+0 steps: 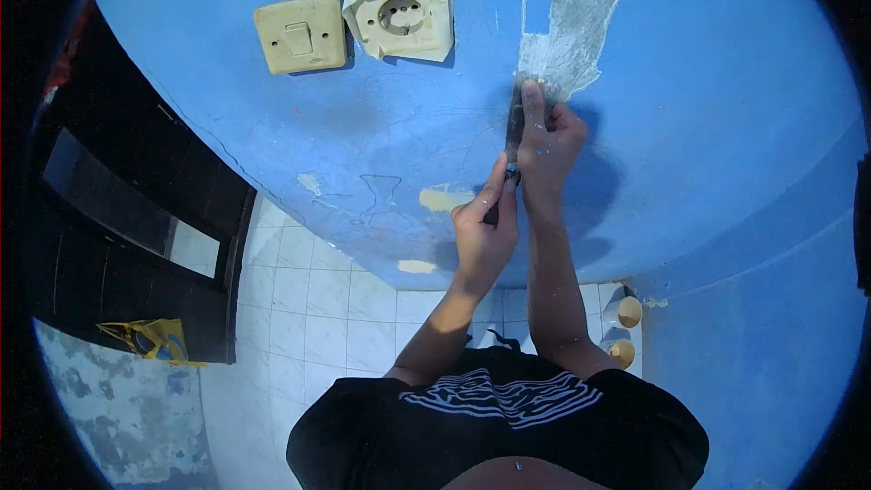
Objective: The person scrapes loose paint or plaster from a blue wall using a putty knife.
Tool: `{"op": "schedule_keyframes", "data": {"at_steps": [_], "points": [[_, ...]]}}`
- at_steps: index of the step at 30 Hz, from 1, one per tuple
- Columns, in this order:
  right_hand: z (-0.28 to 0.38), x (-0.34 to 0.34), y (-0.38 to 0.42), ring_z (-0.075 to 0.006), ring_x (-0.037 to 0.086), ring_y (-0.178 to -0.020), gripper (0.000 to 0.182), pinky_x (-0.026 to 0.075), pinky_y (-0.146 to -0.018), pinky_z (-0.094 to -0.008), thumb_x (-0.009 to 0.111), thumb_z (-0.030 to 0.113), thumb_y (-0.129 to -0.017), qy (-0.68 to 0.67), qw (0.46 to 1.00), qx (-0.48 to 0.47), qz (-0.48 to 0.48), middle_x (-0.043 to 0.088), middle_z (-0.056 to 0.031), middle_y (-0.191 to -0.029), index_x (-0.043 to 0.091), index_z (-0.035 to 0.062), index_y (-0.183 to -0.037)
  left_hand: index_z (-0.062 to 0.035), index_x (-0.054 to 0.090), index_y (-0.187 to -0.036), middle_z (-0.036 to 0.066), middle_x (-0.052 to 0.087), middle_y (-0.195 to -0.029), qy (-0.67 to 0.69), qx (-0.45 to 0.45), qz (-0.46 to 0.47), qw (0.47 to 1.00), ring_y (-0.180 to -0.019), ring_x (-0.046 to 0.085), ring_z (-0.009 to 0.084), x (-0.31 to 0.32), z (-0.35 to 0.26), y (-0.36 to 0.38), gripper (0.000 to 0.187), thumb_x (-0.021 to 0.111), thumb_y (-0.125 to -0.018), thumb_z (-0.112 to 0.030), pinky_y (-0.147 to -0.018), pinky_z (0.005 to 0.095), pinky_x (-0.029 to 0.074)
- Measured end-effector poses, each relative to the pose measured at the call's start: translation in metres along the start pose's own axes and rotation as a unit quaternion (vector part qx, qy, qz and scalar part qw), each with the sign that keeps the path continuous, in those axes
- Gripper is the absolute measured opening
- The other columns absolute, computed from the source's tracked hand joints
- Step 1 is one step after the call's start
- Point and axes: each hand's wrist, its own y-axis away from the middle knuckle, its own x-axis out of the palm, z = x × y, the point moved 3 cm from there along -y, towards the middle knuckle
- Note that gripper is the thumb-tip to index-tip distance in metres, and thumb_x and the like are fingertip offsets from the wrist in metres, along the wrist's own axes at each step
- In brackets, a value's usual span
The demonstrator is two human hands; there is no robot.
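Observation:
My left hand (484, 234) is closed around the dark handle of a scraper (514, 127), its thumb lying along the handle. Higher up, my right hand (550, 147) grips the narrow dark blade, thumb pressed flat near its upper end. The blade tip touches the blue wall (671, 163) at the lower edge of a bare grey-white patch (581, 27), where the paint is gone. Small paint flecks cling to the fingers. My right hand partly hides the blade's far edge.
A light switch (300, 34) and a loosely covered wall socket (402, 16) sit to the upper left. Two cups (623, 312) (619, 351) stand on the tiled floor (308, 295) at right. A dark door (118, 191) and a yellow plastic bag (154, 339) are at left.

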Motion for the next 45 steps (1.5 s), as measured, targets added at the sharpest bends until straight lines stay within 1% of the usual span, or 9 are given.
{"op": "schedule_keyframes", "data": {"at_steps": [8, 12, 20, 27, 32, 35, 38, 42, 45], "points": [[-0.021, -0.003, 0.022, -0.0028, 0.042, -0.054, 0.038, 0.031, -0.046, -0.0252, 0.064, 0.025, -0.097, -0.041, 0.997, 0.070, 0.008, 0.053, 0.0050, -0.058, 0.060, 0.0027, -0.067, 0.0007, 0.059, -0.132, -0.004, 0.061, -0.075, -0.030, -0.048, -0.009, 0.998, -0.062, 0.045, 0.0012, -0.003, 0.010, 0.023, 0.037, 0.057, -0.095, 0.001, -0.053, 0.0188, 0.037], [-0.030, -0.008, 0.031, -0.0030, 0.041, -0.053, 0.038, 0.030, -0.046, -0.0253, 0.064, 0.025, -0.097, -0.028, 0.998, 0.055, 0.022, 0.052, 0.0056, -0.058, 0.060, 0.0030, -0.067, 0.0008, 0.059, -0.131, -0.004, 0.060, -0.072, -0.034, -0.057, -0.019, 0.998, -0.062, 0.045, 0.0006, -0.005, 0.017, 0.033, 0.036, 0.057, -0.095, 0.000, -0.053, 0.0186, 0.037], [-0.032, -0.003, 0.031, -0.0027, 0.042, -0.055, 0.037, 0.031, -0.047, -0.0253, 0.064, 0.026, -0.097, -0.090, 0.989, 0.120, 0.002, 0.054, 0.0051, -0.060, 0.062, 0.0020, -0.069, 0.0009, 0.061, -0.130, -0.001, 0.057, -0.060, -0.113, 0.007, -0.014, 0.993, -0.057, 0.044, -0.0004, -0.011, 0.000, 0.026, 0.037, 0.059, -0.093, 0.000, -0.050, 0.0182, 0.036], [-0.031, 0.004, 0.024, -0.0031, 0.042, -0.055, 0.038, 0.032, -0.048, -0.0253, 0.065, 0.025, -0.097, -0.068, 0.992, 0.106, -0.029, 0.055, 0.0047, -0.061, 0.061, 0.0021, -0.067, 0.0010, 0.061, -0.129, -0.001, 0.056, -0.058, -0.146, 0.001, -0.003, 0.989, -0.056, 0.043, -0.0005, -0.012, -0.003, 0.011, 0.037, 0.060, -0.092, 0.001, -0.049, 0.0184, 0.036], [0.001, 0.002, 0.002, -0.0033, 0.039, -0.053, 0.041, 0.029, -0.046, -0.0247, 0.065, 0.025, -0.096, -0.043, 0.998, 0.045, -0.011, 0.052, 0.0057, -0.057, 0.057, 0.0036, -0.062, 0.0019, 0.060, -0.130, 0.002, 0.063, -0.067, -0.097, 0.022, -0.002, 0.995, -0.062, 0.048, 0.0010, -0.005, -0.015, -0.005, 0.037, 0.059, -0.093, 0.002, -0.054, 0.0194, 0.041], [-0.003, 0.004, 0.000, -0.0029, 0.039, -0.054, 0.041, 0.027, -0.046, -0.0243, 0.065, 0.025, -0.096, -0.082, 0.995, 0.039, -0.028, 0.051, 0.0064, -0.057, 0.056, 0.0042, -0.062, 0.0026, 0.058, -0.132, 0.005, 0.070, -0.080, -0.058, -0.022, 0.013, 0.998, -0.069, 0.053, 0.0022, 0.002, -0.011, 0.001, 0.037, 0.057, -0.094, 0.002, -0.059, 0.0197, 0.044], [-0.007, 0.000, 0.003, -0.0024, 0.039, -0.055, 0.038, 0.028, -0.047, -0.0242, 0.065, 0.025, -0.096, -0.064, 0.996, 0.067, -0.015, 0.051, 0.0065, -0.058, 0.060, 0.0030, -0.065, 0.0029, 0.056, -0.133, 0.006, 0.072, -0.087, -0.058, -0.011, 0.005, 0.998, -0.073, 0.054, 0.0027, 0.005, -0.007, 0.005, 0.038, 0.056, -0.095, 0.002, -0.062, 0.0192, 0.045], [-0.015, -0.006, 0.016, -0.0009, 0.037, -0.054, 0.034, 0.025, -0.048, -0.0234, 0.067, 0.023, -0.095, -0.058, 0.995, 0.083, -0.003, 0.050, 0.0089, -0.060, 0.062, 0.0047, -0.067, 0.0033, 0.056, -0.133, 0.005, 0.072, -0.087, -0.065, -0.037, -0.001, 0.997, -0.073, 0.053, 0.0024, 0.004, 0.007, 0.021, 0.037, 0.056, -0.096, 0.002, -0.063, 0.0184, 0.045], [-0.016, -0.008, 0.023, -0.0023, 0.041, -0.056, 0.038, 0.031, -0.048, -0.0265, 0.066, 0.025, -0.096, -0.045, 0.994, 0.101, -0.001, 0.051, 0.0063, -0.058, 0.060, 0.0030, -0.065, 0.0030, 0.057, -0.132, 0.001, 0.068, -0.080, -0.064, -0.040, -0.005, 0.997, -0.070, 0.051, 0.0016, 0.000, 0.007, 0.028, 0.037, 0.056, -0.096, 0.001, -0.060, 0.0177, 0.042]]}}
